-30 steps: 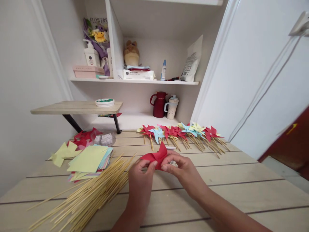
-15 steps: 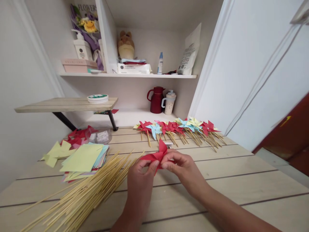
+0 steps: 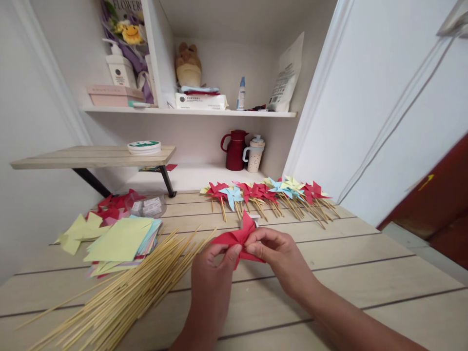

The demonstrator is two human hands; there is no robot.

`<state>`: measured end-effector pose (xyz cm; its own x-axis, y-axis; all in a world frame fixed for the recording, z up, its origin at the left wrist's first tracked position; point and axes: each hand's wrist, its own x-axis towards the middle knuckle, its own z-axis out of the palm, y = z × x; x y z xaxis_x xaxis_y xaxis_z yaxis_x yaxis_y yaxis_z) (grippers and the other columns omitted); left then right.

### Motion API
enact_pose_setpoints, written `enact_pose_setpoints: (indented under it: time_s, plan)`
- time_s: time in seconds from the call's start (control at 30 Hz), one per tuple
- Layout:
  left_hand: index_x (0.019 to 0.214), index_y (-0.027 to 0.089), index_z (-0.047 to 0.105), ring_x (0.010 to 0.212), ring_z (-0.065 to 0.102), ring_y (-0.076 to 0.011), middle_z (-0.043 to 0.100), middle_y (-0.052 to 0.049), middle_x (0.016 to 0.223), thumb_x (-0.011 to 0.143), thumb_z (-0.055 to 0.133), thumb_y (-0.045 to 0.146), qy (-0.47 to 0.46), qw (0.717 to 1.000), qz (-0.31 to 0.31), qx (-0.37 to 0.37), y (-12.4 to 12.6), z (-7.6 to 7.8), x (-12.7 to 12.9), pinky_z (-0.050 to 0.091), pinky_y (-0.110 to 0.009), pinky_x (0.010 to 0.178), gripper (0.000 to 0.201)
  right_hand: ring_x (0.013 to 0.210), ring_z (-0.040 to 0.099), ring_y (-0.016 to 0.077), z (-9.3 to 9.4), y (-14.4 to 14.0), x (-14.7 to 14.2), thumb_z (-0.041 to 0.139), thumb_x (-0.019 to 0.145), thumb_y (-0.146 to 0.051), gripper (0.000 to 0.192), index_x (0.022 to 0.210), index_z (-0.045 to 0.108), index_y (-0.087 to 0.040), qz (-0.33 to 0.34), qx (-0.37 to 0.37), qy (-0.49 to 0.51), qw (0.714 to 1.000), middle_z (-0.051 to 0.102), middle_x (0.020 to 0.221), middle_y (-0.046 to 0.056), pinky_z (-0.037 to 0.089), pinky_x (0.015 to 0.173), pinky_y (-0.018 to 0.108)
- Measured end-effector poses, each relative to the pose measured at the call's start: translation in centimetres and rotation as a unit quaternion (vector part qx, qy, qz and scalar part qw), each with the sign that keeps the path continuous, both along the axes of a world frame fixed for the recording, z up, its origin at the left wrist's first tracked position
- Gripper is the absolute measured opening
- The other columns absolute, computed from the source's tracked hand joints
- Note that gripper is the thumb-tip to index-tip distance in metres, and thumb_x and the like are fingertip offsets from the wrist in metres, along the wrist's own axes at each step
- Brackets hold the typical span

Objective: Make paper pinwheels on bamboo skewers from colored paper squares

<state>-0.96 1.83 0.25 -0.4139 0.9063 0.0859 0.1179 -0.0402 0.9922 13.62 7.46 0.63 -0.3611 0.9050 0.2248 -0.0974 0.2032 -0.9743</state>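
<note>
I am pinching the red paper pinwheel [image 3: 239,237] between my left hand [image 3: 212,273] and right hand [image 3: 280,256] fingers above bare desk [image 3: 365,273], skewers [image 3: 124,297] lying just left, finished pinwheels [image 3: 266,192] well beyond.

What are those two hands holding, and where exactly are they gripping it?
A red paper pinwheel. The left hand and right hand both pinch it with thumb and fingers near its centre, where the folded points meet, above the table.
</note>
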Motion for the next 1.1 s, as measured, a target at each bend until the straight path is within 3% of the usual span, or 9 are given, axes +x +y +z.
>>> enact_pose_setpoints:
  time_s: [0.4, 0.63, 0.77, 1.1]
  plan:
    - [0.071, 0.020, 0.076, 0.064, 0.056, -0.0181, 0.066, -0.002, 0.063, 0.074, 0.071, 0.043, -0.020, 1.000, -0.002, 0.019, -0.34, -0.06, 0.21, 0.043, -0.027, 0.060, 0.024, 0.074, 0.064, 0.0176, 0.19, -0.23, 0.04, 0.082, 0.071, -0.035, 0.014, 0.075, 0.074, -0.023, -0.029, 0.041, -0.007, 0.999, 0.071, 0.077, 0.002, 0.054, 0.067, 0.029]
    - [0.069, 0.018, 0.074, 0.062, 0.051, -0.0152, 0.064, -0.002, 0.063, 0.074, 0.073, 0.045, -0.085, 0.996, -0.024, -0.002, -0.53, 0.18, 0.66, 0.041, -0.025, 0.060, 0.028, 0.075, 0.062, 0.0174, 0.22, -0.27, 0.36, 0.076, 0.081, -0.029, 0.010, 0.075, 0.072, -0.023, -0.049, 0.167, -0.065, 0.983, 0.070, 0.076, 0.001, 0.049, 0.073, 0.030]
    - [0.067, 0.017, 0.073, 0.060, 0.050, -0.0140, 0.062, -0.001, 0.062, 0.072, 0.075, 0.045, -0.103, 0.995, -0.008, 0.004, -0.44, 0.21, 0.62, 0.040, -0.023, 0.058, 0.029, 0.077, 0.059, 0.0165, 0.54, -0.35, 0.40, 0.070, 0.087, -0.027, 0.012, 0.075, 0.069, -0.023, -0.036, 0.202, -0.092, 0.974, 0.067, 0.077, 0.000, 0.045, 0.074, 0.029]
    - [0.067, 0.018, 0.075, 0.060, 0.053, -0.0144, 0.066, -0.001, 0.062, 0.073, 0.075, 0.044, -0.082, 0.996, -0.001, 0.017, -0.50, 0.15, 0.54, 0.041, -0.023, 0.058, 0.027, 0.082, 0.057, 0.0170, 0.82, -0.38, 0.31, 0.069, 0.087, -0.026, 0.015, 0.073, 0.067, -0.023, 0.005, 0.175, -0.065, 0.982, 0.064, 0.080, 0.000, 0.042, 0.079, 0.029]
